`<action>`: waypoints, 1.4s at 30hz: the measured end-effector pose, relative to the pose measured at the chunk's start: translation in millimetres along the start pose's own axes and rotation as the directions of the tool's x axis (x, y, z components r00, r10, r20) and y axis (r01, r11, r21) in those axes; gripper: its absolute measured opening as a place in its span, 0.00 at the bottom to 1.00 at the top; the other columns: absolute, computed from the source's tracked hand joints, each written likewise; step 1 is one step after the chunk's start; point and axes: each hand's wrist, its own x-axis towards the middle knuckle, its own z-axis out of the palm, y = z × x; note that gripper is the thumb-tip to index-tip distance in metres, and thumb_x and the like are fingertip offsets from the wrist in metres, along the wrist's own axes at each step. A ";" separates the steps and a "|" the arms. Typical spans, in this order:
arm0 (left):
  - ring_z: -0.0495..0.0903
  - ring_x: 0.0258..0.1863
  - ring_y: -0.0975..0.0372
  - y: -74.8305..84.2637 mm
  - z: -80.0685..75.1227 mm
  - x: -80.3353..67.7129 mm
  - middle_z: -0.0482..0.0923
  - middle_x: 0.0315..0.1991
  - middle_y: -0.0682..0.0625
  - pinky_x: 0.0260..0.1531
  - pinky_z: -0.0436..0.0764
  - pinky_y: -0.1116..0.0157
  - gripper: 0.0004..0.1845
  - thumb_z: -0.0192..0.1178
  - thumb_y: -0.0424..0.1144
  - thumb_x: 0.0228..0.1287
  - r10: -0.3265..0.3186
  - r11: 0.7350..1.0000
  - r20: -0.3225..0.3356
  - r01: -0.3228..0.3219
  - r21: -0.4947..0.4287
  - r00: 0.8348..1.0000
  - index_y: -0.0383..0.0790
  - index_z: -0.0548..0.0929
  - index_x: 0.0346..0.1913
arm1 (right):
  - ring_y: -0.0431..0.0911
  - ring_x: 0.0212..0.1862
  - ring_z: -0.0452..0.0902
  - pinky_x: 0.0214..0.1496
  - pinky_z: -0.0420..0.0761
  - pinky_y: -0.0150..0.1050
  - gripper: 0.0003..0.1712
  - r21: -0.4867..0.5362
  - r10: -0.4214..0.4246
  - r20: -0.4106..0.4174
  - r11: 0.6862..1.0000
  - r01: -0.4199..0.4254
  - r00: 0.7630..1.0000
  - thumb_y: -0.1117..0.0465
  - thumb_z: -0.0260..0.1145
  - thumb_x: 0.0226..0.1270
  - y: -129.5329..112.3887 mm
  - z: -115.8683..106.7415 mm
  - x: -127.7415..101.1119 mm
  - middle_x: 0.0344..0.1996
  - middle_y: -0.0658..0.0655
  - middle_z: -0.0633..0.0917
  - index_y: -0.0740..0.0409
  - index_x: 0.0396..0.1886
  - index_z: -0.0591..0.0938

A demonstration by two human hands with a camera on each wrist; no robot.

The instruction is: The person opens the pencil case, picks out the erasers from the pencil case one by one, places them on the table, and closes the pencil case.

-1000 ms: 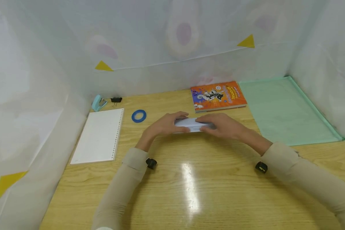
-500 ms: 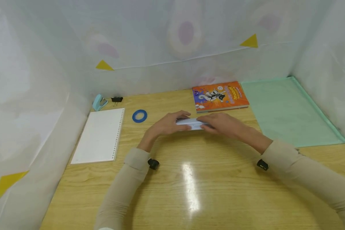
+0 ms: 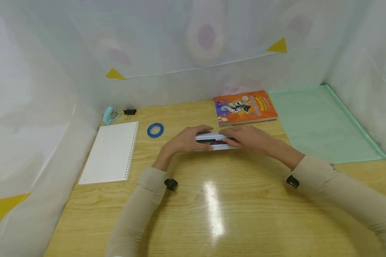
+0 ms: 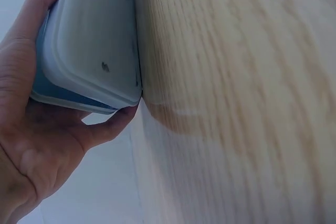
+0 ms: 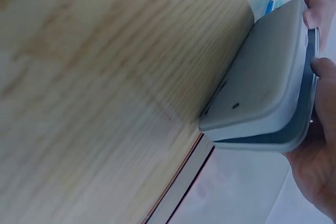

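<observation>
A pale grey-blue hinged pencil case rests on the wooden table, held between both hands. Its lid stands partly raised, and a dark interior with a bit of purple shows in the gap; what lies inside is too small to tell. My left hand grips the left end, thumb at the front edge and fingers behind. At the opposite end my right hand holds it the same way, thumb by the gap. Both wrist views show the case's smooth outer shell with small dark scuffs, and the two halves apart along the rim.
Behind the case lies an orange book, with a green translucent mat to its right. To the left are a white notepad, a blue tape roll, a light blue stapler and a black binder clip. White sheeting encloses the table.
The pencil case was nearly closed earlier; its lid has since lifted and a dark interior has come into view. Both hands have stayed at its ends with only slight shifts.
</observation>
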 end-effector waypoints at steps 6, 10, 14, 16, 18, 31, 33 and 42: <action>0.77 0.58 0.60 1.8 4.5 -1.3 0.74 0.71 0.51 0.59 0.76 0.58 0.49 0.75 0.62 0.57 -0.045 0.998 0.012 0.044 0.054 0.999 0.50 0.67 0.79 | 0.51 0.56 0.82 0.56 0.81 0.52 0.24 0.109 0.004 0.077 0.994 -0.012 0.997 0.55 0.63 0.80 15.0 -5.9 -18.2 0.63 0.59 0.83 0.54 0.71 0.78; 0.75 0.62 0.57 6.9 10.2 -2.8 0.72 0.72 0.48 0.64 0.74 0.56 0.53 0.77 0.61 0.55 -0.060 0.992 0.023 0.057 0.114 0.998 0.49 0.64 0.80 | 0.52 0.57 0.83 0.57 0.81 0.53 0.27 0.161 0.041 0.103 0.985 -0.058 0.994 0.56 0.69 0.75 22.9 -11.8 -31.7 0.64 0.60 0.82 0.55 0.71 0.79; 0.73 0.65 0.53 13.1 15.6 -6.9 0.72 0.72 0.43 0.68 0.72 0.54 0.56 0.80 0.57 0.54 -0.044 0.982 0.029 0.038 0.186 0.999 0.44 0.61 0.81 | 0.57 0.64 0.79 0.62 0.79 0.56 0.29 0.188 0.035 0.117 0.981 -0.056 0.993 0.55 0.71 0.73 26.4 -11.6 -37.1 0.65 0.60 0.82 0.58 0.70 0.80; 0.73 0.66 0.52 16.0 17.3 -8.9 0.71 0.72 0.42 0.68 0.71 0.54 0.57 0.81 0.55 0.53 -0.037 0.977 0.021 0.031 0.210 0.999 0.42 0.61 0.81 | 0.57 0.66 0.78 0.63 0.79 0.56 0.30 0.192 0.027 0.122 0.980 -0.051 0.992 0.54 0.72 0.72 26.3 -11.1 -37.5 0.66 0.60 0.81 0.58 0.70 0.79; 0.71 0.68 0.51 18.9 17.7 -10.4 0.69 0.74 0.42 0.70 0.70 0.54 0.58 0.81 0.54 0.52 -0.039 0.974 0.015 0.035 0.223 0.999 0.41 0.61 0.81 | 0.57 0.65 0.79 0.63 0.79 0.56 0.30 0.189 0.025 0.123 0.981 -0.048 0.992 0.54 0.71 0.73 26.1 -10.5 -37.4 0.66 0.60 0.81 0.58 0.70 0.79; 0.70 0.72 0.50 -4.7 -12.4 -41.2 0.68 0.76 0.47 0.68 0.72 0.48 0.48 0.73 0.52 0.65 -0.051 0.997 -0.019 0.052 0.051 0.999 0.51 0.58 0.83 | 0.56 0.59 0.82 0.59 0.80 0.57 0.22 0.350 0.286 0.062 0.891 -0.289 0.956 0.50 0.67 0.76 36.1 -30.0 -40.5 0.59 0.55 0.86 0.50 0.65 0.84; 0.72 0.71 0.48 -8.3 -16.4 -51.4 0.70 0.75 0.45 0.66 0.74 0.47 0.45 0.71 0.50 0.68 -0.086 0.996 -0.058 0.087 0.007 0.995 0.50 0.59 0.82 | 0.54 0.56 0.84 0.59 0.80 0.57 0.21 0.400 0.341 0.036 0.857 -0.327 0.939 0.50 0.64 0.79 40.6 -33.1 -38.7 0.55 0.56 0.88 0.51 0.64 0.84; 0.79 0.63 0.49 -8.5 -8.7 -66.4 0.78 0.67 0.42 0.61 0.79 0.50 0.32 0.68 0.47 0.72 -0.140 0.988 -0.127 0.130 -0.081 0.982 0.42 0.72 0.73 | 0.50 0.42 0.88 0.48 0.87 0.49 0.23 0.592 0.516 -0.052 0.705 -0.390 0.855 0.49 0.58 0.83 66.2 -27.6 -14.1 0.51 0.66 0.87 0.61 0.62 0.82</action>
